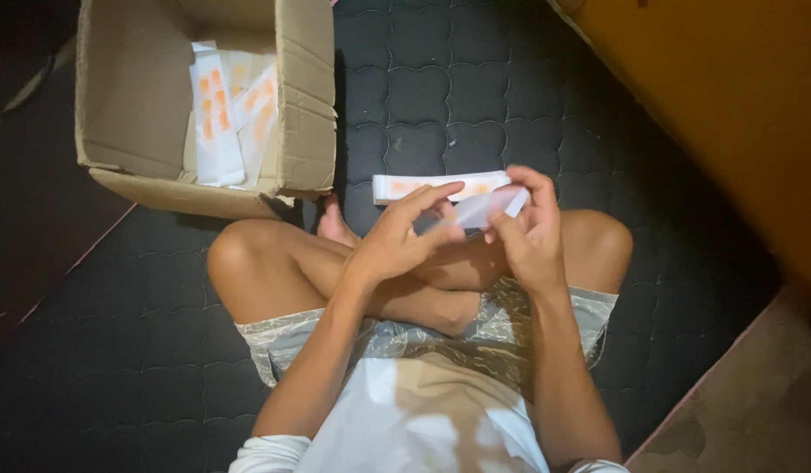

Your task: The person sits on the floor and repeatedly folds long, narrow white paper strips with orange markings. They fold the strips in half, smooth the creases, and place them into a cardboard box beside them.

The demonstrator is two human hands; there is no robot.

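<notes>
I sit cross-legged on a dark quilted mat (pixel 440 96). My left hand (pixel 403 236) and my right hand (pixel 528 229) meet above my legs, both pinching a small clear plastic sleeve (pixel 486 208). Just beyond my fingers a stack of white strips with orange marks (pixel 423 185) lies on the mat. An open cardboard box (pixel 142 105) stands at the upper left and holds several more white strips with orange marks (pixel 219 114).
An orange-yellow panel (pixel 729 96) rises at the right. A tan floor (pixel 756 403) shows at the lower right and a dark floor (pixel 28 219) borders the mat on the left.
</notes>
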